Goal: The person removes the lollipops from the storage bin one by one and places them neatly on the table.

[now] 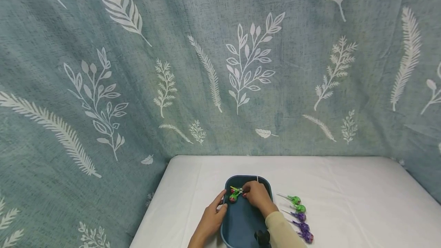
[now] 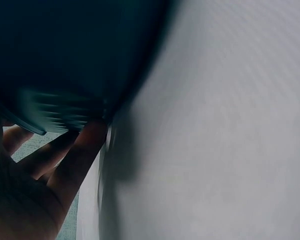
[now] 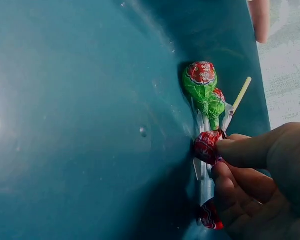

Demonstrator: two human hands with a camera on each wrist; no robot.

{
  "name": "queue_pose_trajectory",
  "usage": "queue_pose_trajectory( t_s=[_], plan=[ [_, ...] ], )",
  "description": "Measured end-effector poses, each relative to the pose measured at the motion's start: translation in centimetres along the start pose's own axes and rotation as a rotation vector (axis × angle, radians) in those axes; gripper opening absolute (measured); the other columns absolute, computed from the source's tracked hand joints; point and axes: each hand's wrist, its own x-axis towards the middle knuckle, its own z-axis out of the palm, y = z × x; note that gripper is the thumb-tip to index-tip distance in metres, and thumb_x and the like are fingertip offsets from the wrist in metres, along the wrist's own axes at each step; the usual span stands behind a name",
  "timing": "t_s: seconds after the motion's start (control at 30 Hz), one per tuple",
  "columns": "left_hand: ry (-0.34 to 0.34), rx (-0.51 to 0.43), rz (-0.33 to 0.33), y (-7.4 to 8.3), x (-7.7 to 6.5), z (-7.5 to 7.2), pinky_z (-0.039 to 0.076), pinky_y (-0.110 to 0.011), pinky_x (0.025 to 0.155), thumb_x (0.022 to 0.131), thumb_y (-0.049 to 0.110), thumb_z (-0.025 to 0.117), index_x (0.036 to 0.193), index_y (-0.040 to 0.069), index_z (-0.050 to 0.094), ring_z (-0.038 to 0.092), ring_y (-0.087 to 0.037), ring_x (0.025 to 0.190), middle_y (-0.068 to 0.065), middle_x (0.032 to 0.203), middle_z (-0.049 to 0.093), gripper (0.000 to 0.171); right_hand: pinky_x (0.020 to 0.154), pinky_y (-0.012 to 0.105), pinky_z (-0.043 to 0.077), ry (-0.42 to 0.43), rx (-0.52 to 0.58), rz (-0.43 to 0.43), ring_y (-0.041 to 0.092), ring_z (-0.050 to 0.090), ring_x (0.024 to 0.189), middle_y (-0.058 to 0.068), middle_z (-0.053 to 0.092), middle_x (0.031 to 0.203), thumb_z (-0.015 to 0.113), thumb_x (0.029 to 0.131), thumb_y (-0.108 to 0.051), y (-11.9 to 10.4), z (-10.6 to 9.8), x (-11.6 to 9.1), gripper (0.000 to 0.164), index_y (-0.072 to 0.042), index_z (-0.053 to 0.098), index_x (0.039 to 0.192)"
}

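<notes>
Beige sleeve (image 1: pixel 284 229) nearest; right hand (image 1: pixel 258 195) pinches red lollipop (image 3: pixel 206 147) toward far edge of tray (image 1: pixel 241 221), likely placing; left hand (image 1: pixel 211 218) spread against left edge. Gentle release seems due.

Blue-green fabric (image 1: pixel 293 87) with a white leaf print hangs behind and along both sides of the bench (image 1: pixel 361 194), whose white, round-cornered top lies faintly creased in soft light.

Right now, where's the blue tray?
In the head view, the blue tray sits low, near centre, on the white table, with the left hand touching its left side and a lollipop row to its right.
</notes>
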Motion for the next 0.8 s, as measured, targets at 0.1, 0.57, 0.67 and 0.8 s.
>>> queue_pose_trajectory(
  t_s=[0.1, 0.57, 0.67, 0.8],
  plan=[
    [0.001, -0.001, -0.003, 0.1, 0.0, 0.0, 0.054, -0.053, 0.088, 0.104, 0.020, 0.053, 0.153, 0.015, 0.046, 0.072, -0.030, 0.098, -0.027, 0.132, 0.061, 0.050, 0.077, 0.047, 0.056, 0.007, -0.012, 0.008, 0.026, 0.068, 0.083, 0.009, 0.073, 0.089, 0.078, 0.081, 0.002, 0.0, 0.0, 0.0, 0.016, 0.000, 0.077, 0.098],
    [0.004, -0.002, 0.004, 0.1, 0.1, -0.1, 0.055, -0.052, 0.087, 0.104, 0.019, 0.052, 0.154, 0.015, 0.046, 0.072, -0.031, 0.098, -0.027, 0.132, 0.061, 0.050, 0.071, 0.042, 0.055, -0.022, 0.024, -0.030, 0.019, 0.063, 0.077, 0.005, 0.071, 0.086, 0.080, 0.082, -0.003, 0.3, 1.2, 0.4, 0.012, -0.003, 0.077, 0.094],
    [0.002, 0.002, 0.009, 0.1, 0.1, -0.1, 0.055, -0.052, 0.087, 0.104, 0.019, 0.052, 0.154, 0.014, 0.046, 0.072, -0.031, 0.098, -0.027, 0.132, 0.061, 0.050, 0.071, 0.040, 0.055, -0.057, 0.103, -0.016, 0.017, 0.063, 0.076, 0.004, 0.071, 0.085, 0.081, 0.081, -0.001, 0.5, 1.2, 0.3, 0.013, -0.002, 0.076, 0.093],
    [0.000, 0.005, 0.011, 0.0, 0.1, -0.1, 0.055, -0.052, 0.087, 0.104, 0.019, 0.052, 0.153, 0.013, 0.046, 0.072, -0.030, 0.097, -0.027, 0.131, 0.062, 0.050, 0.067, 0.035, 0.054, -0.085, 0.174, -0.014, 0.015, 0.060, 0.073, 0.002, 0.070, 0.082, 0.081, 0.080, 0.001, 0.7, 1.1, 0.2, 0.013, -0.002, 0.076, 0.092]
  ],
)
